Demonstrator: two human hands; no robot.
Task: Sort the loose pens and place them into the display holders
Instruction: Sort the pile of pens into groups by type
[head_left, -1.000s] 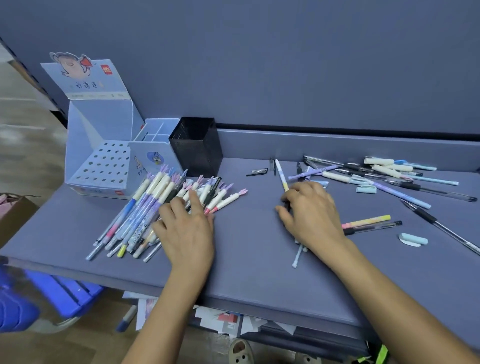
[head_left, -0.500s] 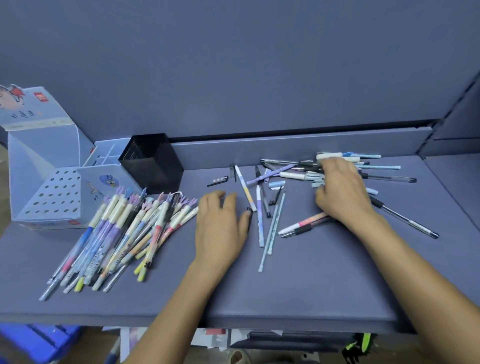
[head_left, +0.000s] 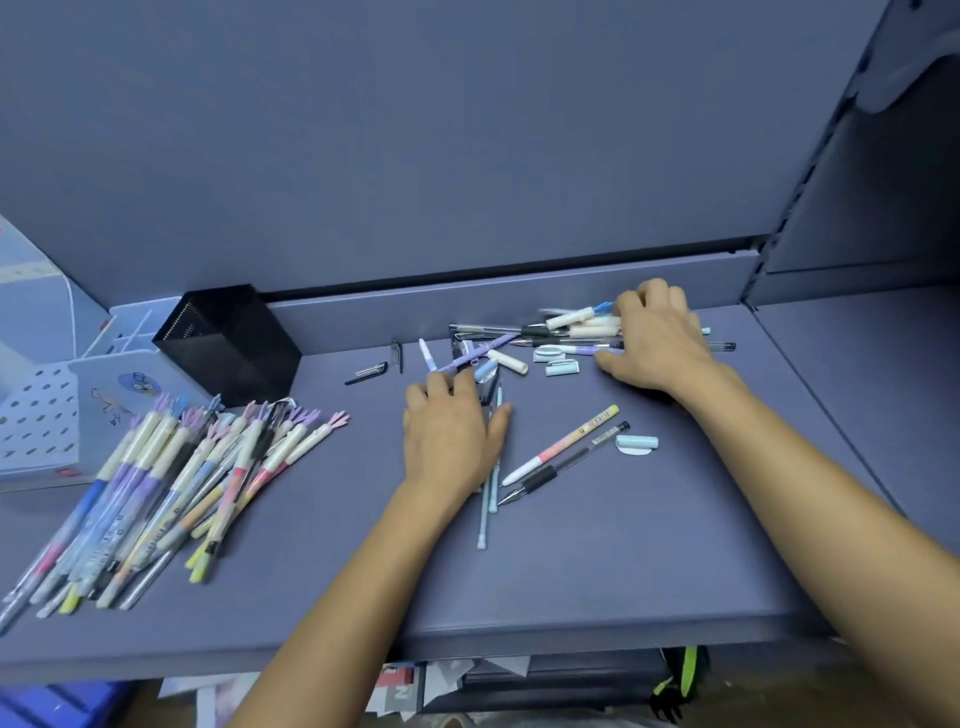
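Loose pens lie scattered on the blue-grey shelf (head_left: 597, 561). My left hand (head_left: 451, 434) rests palm down, fingers straight, on a few thin light-blue pens (head_left: 485, 514) in the middle. My right hand (head_left: 658, 340) lies with spread fingers on the back-right heap of white, purple and clear pens (head_left: 571, 332). A pink-and-yellow pen (head_left: 561, 444) and a black gel pen (head_left: 566, 462) lie between my arms. A sorted pile of pastel pens (head_left: 171, 493) fans out at the left. The black mesh holder (head_left: 234, 343) and the blue cardboard display holder (head_left: 47, 410) stand behind that pile.
Light-blue caps (head_left: 636, 442) lie loose near the gel pen, and others (head_left: 561, 368) beside the heap. Two dark clips (head_left: 366, 371) lie right of the mesh holder. A raised back lip (head_left: 363, 312) and a side upright (head_left: 769, 260) bound the shelf. Papers lie on the floor below.
My left hand left the sorted pile and moved right onto the middle pens. My right hand went from the middle pens to the back-right heap. The view swung right.
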